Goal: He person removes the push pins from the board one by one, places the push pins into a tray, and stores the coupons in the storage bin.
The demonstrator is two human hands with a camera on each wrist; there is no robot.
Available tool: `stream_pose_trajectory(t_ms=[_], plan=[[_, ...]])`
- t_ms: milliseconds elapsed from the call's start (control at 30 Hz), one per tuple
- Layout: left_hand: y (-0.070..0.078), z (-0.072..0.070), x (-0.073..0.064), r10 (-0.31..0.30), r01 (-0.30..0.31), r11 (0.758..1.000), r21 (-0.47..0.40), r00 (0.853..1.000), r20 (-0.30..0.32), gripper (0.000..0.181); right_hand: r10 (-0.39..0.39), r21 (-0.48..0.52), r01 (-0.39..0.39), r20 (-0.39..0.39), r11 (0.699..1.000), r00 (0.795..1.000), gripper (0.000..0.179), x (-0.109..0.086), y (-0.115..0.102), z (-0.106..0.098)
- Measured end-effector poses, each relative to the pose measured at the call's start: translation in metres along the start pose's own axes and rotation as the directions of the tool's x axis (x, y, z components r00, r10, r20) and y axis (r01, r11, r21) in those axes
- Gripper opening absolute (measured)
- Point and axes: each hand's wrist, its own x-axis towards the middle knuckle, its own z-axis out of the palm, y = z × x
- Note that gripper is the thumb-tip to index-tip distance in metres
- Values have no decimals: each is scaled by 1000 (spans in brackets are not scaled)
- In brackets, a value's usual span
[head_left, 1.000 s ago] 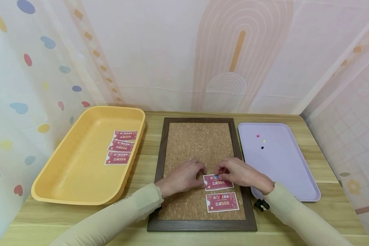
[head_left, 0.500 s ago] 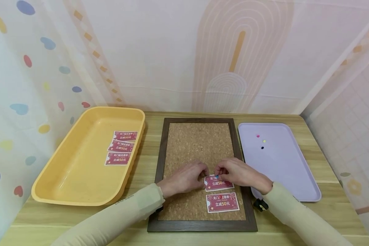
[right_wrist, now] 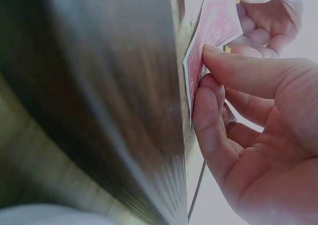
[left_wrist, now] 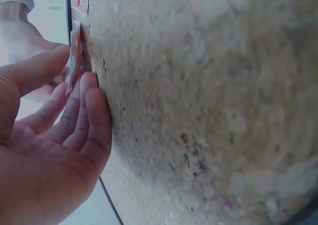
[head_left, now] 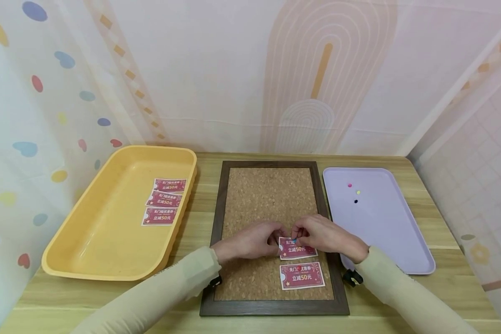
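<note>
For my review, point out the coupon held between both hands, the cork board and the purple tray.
Coupon (head_left: 296, 250), head view, on its printed face.
Cork board (head_left: 271, 195), head view, on bare cork in the upper half.
Purple tray (head_left: 384, 227), head view, on its bare floor.

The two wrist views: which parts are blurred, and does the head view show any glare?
Left wrist: speckled brown cork surface blurred, especially toward the right; right wrist: dark brown wooden frame blurred; head: faint glints inside rectangular yellow plastic bin.
</note>
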Motion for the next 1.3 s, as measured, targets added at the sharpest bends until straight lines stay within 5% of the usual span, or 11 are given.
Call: stream_pose_trajectory(t_ms=[333, 1300], plan=[[-3, -1, 2, -3, 2, 1000, -24, 1000, -13, 8, 5, -11, -5, 4, 1000, 1000, 14, 0, 0, 0], [-5, -1, 10, -18, 18, 1000, -8, 1000, -25, 9, -5, -1, 5, -2, 1000, 1000, 13, 0, 2, 1]])
